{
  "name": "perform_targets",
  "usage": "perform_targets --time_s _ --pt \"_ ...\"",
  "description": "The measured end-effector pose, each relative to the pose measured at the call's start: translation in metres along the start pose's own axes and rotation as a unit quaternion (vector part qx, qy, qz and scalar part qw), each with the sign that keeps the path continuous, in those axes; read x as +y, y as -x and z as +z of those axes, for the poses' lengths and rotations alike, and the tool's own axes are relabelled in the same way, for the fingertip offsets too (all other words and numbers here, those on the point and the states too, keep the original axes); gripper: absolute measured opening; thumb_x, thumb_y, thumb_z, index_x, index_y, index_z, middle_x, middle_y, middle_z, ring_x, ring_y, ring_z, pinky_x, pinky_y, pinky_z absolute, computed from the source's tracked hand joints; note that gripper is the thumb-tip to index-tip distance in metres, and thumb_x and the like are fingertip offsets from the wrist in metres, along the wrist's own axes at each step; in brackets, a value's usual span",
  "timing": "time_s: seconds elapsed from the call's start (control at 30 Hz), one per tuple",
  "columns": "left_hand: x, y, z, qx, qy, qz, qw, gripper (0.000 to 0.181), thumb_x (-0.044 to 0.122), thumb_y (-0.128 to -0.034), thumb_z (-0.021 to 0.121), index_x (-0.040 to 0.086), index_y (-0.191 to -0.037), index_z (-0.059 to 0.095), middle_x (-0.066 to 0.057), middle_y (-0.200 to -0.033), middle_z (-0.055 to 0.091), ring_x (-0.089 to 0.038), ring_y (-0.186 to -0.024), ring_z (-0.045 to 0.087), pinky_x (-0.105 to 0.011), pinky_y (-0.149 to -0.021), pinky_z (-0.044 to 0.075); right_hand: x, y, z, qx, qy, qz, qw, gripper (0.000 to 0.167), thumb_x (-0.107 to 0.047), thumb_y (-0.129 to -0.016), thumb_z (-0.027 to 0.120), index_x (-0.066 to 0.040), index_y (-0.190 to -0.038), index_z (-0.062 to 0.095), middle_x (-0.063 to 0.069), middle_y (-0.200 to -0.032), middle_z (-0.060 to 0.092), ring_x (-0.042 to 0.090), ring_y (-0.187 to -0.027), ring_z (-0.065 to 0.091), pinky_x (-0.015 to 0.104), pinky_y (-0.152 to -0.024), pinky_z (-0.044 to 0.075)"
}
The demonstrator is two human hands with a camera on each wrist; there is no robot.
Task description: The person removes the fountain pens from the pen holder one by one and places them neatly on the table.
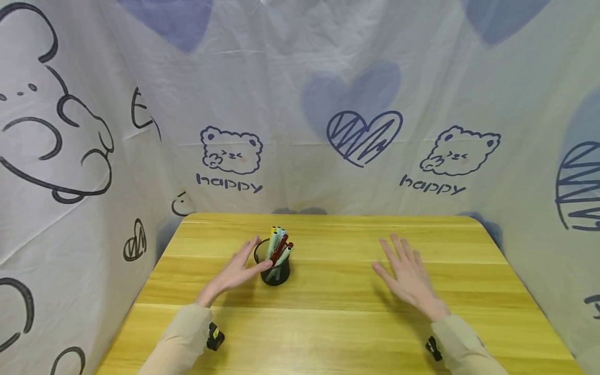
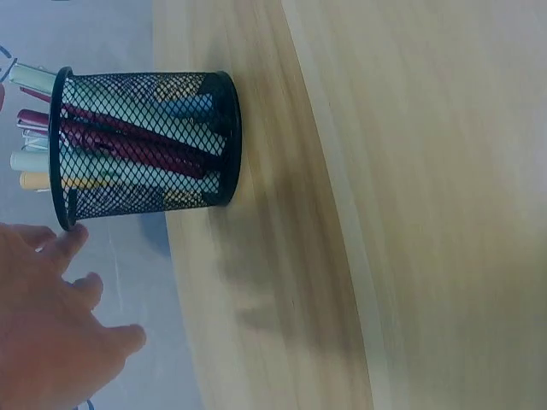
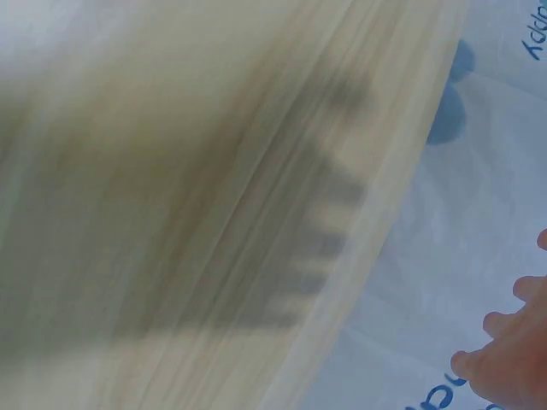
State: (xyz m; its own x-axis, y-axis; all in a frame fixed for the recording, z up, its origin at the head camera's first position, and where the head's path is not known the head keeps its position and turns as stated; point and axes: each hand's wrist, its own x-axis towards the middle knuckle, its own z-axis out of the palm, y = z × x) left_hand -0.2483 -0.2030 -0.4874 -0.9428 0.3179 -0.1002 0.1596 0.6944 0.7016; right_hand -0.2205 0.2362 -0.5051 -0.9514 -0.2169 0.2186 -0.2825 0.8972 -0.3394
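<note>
A black mesh pen holder (image 1: pixel 275 275) stands upright on the wooden table, left of the middle. Several pens or markers (image 1: pixel 277 245) in pale green, dark red, yellow and blue stick out of its top. My left hand (image 1: pixel 238 271) is at the holder's left side, thumb and fingers spread about its rim; in the left wrist view the hand (image 2: pixel 60 316) is close to the rim of the pen holder (image 2: pixel 145 145), and I cannot tell if it touches. Well to the right, my right hand (image 1: pixel 409 273) hovers over the table with fingers spread and holds nothing.
The light wooden table (image 1: pixel 328 333) ends at a rounded back edge. Pale cloth (image 1: pixel 290 104) printed with hearts, bears and the word happy hangs behind it and along both sides. Dark devices (image 1: pixel 215 336) sit at both wrists.
</note>
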Motion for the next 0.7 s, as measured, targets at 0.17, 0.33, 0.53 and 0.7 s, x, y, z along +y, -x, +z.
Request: perform_targets --time_s 0.17,0.33,0.53,0.7 --pt "0.001 0.001 0.002 -0.014 0.051 -0.003 0.9986 0.102 0.055 -0.0913 0.066 0.02 -0.164 0.003 -0.012 -0.171 0.003 -0.04 -0.157 0.007 -0.067 -0.122 0.012 -0.008 -0.002 0.002 -0.002 -0.024 -0.016 0.9996 0.074 -0.051 -0.102 0.047 -0.013 -0.161 0.024 0.019 -0.169 0.01 0.049 -0.154 0.013 0.07 -0.121 0.009" --pt "0.002 0.002 0.006 -0.022 0.064 -0.006 0.9977 0.112 0.052 -0.0834 0.077 0.018 -0.164 0.007 -0.018 -0.17 0.005 -0.044 -0.156 0.009 -0.071 -0.119 0.016 -0.016 -0.003 0.004 0.0 -0.057 -0.04 0.9976 0.071 -0.045 -0.102 0.05 -0.012 -0.16 0.025 0.02 -0.168 0.014 0.047 -0.153 0.016 0.069 -0.122 0.011" --pt "0.004 -0.001 0.014 -0.026 0.06 0.015 0.9977 0.116 0.048 -0.0783 0.083 0.016 -0.163 0.012 -0.024 -0.166 0.014 -0.047 -0.152 0.022 -0.072 -0.115 0.027 -0.031 -0.003 0.007 0.003 -0.126 -0.076 0.9891 0.065 -0.036 -0.102 0.055 -0.011 -0.158 0.032 0.019 -0.167 0.021 0.047 -0.15 0.026 0.073 -0.115 0.025" --pt "0.01 -0.004 0.02 -0.02 0.071 0.031 0.9968 0.112 0.045 -0.076 0.086 0.013 -0.161 0.021 -0.022 -0.155 0.028 -0.044 -0.144 0.035 -0.069 -0.113 0.033 -0.045 -0.005 0.009 -0.013 -0.187 -0.101 0.9771 0.06 -0.031 -0.101 0.058 -0.01 -0.154 0.04 0.019 -0.16 0.035 0.046 -0.144 0.037 0.072 -0.11 0.034"
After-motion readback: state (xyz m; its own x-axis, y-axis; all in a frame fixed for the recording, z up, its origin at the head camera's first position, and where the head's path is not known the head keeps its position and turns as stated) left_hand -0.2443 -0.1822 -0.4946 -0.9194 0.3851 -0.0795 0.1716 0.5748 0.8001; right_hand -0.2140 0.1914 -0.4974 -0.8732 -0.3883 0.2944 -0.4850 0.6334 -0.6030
